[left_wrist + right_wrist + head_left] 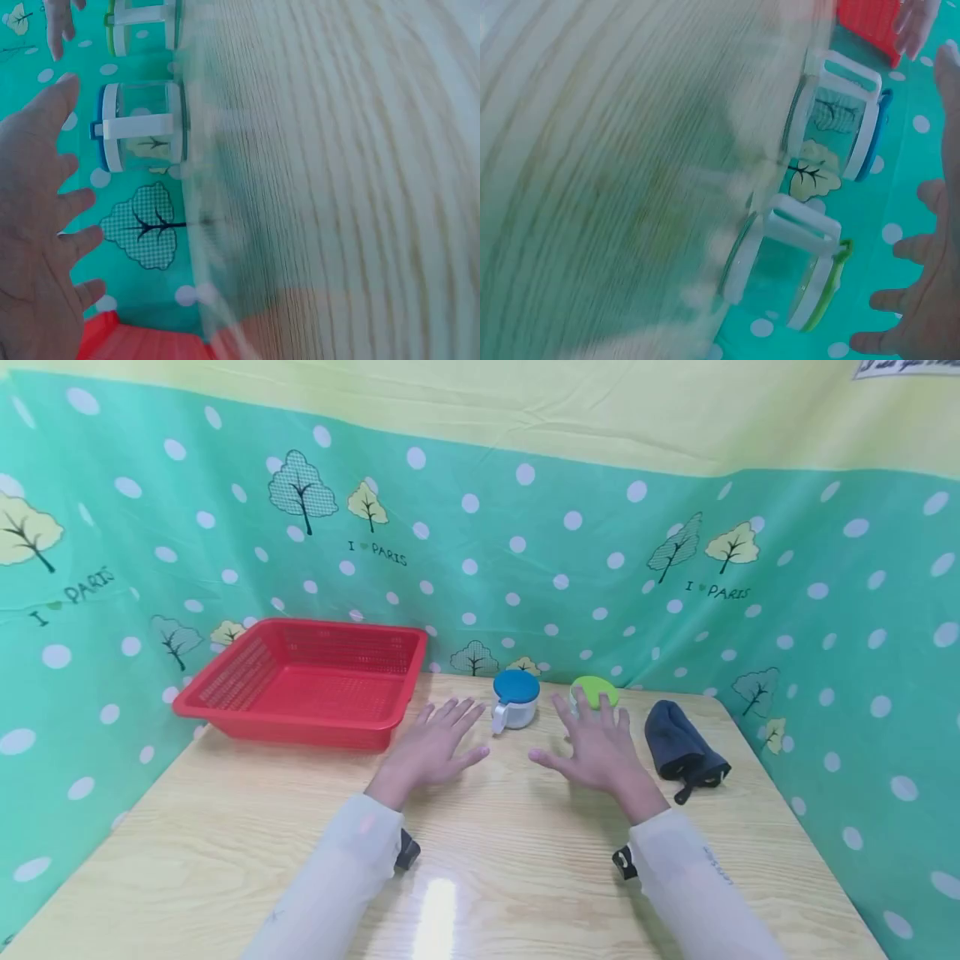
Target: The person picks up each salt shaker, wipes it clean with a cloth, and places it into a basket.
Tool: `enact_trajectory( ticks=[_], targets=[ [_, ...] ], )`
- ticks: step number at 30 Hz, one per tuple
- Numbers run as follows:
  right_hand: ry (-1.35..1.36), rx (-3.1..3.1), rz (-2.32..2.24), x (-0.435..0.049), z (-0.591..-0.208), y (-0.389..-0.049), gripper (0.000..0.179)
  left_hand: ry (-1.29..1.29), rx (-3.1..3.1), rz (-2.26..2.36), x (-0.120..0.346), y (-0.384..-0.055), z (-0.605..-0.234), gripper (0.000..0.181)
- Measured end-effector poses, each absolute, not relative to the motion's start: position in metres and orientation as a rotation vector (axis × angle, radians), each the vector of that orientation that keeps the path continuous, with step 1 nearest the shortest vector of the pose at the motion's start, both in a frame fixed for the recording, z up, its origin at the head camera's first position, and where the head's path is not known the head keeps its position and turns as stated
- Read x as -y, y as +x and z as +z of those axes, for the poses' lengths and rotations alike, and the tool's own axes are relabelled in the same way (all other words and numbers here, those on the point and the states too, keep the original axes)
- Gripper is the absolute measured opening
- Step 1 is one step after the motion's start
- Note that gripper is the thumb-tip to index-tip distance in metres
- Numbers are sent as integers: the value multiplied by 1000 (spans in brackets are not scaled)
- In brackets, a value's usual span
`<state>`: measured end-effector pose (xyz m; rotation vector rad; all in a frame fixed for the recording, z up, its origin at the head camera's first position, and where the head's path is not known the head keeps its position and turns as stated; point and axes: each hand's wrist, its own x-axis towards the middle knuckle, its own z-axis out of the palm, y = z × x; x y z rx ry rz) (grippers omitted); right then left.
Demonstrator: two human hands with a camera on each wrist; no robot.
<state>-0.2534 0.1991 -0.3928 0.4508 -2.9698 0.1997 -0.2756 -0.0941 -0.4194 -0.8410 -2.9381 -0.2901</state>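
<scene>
My left hand [429, 750] hovers over the middle of the table with its fingers spread, between the red basket and a clear jar with a blue lid [517, 687]. My right hand [597, 752], also spread and holding nothing, overlaps a second clear jar with a green lid [595, 690] in the head view. Both jars have white side handles, plain in the right wrist view on the blue-lidded jar [832, 112] and the green-lidded jar [784, 262]. To the right of my right hand lies a dark folded cloth pouch [682, 747] with a small loop.
A red plastic basket [300, 731] with slotted walls stands at the back left of the wooden table [495, 877]. Green dotted curtain [495, 527] encloses the table at the back and sides. A black wrist strap shows under each light sleeve.
</scene>
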Motion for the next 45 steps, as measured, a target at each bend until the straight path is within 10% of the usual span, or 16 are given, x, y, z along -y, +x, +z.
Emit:
enact_trajectory(
  ticks=[45],
  targets=[
    [237, 3088, 60, -355, -404, -279, 61, -766, 2953, -784, 47, -330, -421, 33]
  ],
)
